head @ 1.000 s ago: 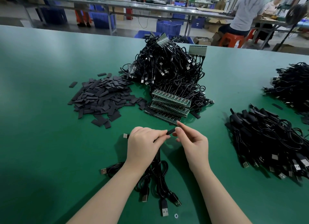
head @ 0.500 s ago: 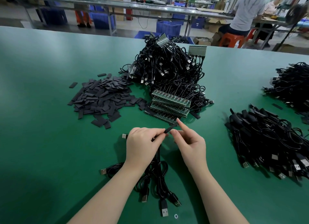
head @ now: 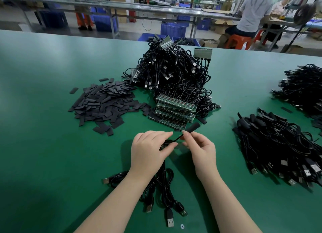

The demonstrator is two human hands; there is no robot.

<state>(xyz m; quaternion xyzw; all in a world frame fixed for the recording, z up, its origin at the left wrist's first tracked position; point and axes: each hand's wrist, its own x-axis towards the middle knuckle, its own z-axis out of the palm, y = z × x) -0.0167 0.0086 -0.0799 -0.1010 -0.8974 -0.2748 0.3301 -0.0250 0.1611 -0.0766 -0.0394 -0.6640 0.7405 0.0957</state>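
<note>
A cable is gripped by the left hand, a black sleeve pinched by the right hand; misaligned, it could be snagged.

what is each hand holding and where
The right hand pinches the flat black sleeve by its near end; left hand grips the thin black cable near its sleeved end.
</note>
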